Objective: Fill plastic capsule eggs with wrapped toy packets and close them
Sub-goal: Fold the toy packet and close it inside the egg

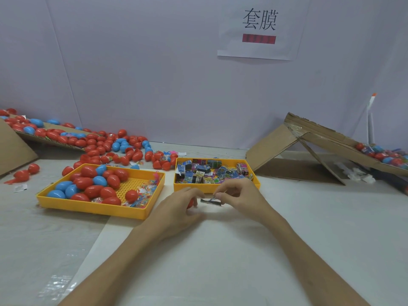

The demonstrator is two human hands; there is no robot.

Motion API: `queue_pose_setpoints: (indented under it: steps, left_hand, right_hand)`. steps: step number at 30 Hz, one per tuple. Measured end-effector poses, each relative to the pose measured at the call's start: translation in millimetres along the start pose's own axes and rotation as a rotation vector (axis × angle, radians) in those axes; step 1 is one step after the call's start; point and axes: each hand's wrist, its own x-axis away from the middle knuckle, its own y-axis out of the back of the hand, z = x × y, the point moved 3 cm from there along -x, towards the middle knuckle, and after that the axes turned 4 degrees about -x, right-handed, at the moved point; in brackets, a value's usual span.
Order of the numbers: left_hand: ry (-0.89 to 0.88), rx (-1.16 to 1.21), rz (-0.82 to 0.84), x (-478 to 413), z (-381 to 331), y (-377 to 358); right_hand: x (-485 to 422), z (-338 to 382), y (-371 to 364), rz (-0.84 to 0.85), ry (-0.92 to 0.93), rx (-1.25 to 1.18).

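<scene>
Your left hand (176, 208) is curled round a red egg (190, 203). Only a sliver of it shows past your fingers (189, 192), so it is unclear whether it is a half shell or a whole one. Your right hand (239, 195) pinches a small dark packet (210, 201) by its right end, with the fingertips (218, 195) drawn close together. The packet is level between your hands, its free end just beside the egg. Whether it touches the table (220, 250) cannot be told. Just beyond your hands sit two yellow trays. The left tray (92, 208) holds red and blue eggs and clear packets. The right tray (180, 187) is full of printed packets.
</scene>
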Motion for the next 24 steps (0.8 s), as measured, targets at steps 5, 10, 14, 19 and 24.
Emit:
queue_pose_setpoints:
  steps: [5,10,14,19,24]
  left_hand:
    - [-0.065,0.020,-0.181,0.6,-7.4,10.1]
    - [-0.099,-0.039,-0.221,-0.6,-11.9,14.1]
    - [0.006,0.147,-0.151,-1.0,-10.4,11.1]
    - [0.126,0.407,0.050,-2.4,-9.8,4.2]
    - [0.178,0.295,0.024,-1.1,-3.3,-0.7]
  right_hand:
    - [-0.7,3.4,-0.5,0.011,0.003,-0.075]
    - [-0.4,5.1,0.1,0.011,-0.014,-0.124]
    - [0.0,5.5,-1.0,-0.009,-0.013,-0.150]
    - [-0.1,7.3,-0.2,-0.066,0.012,-0.192]
    - [0.9,9.1,0.7,-0.134,0.041,-0.156]
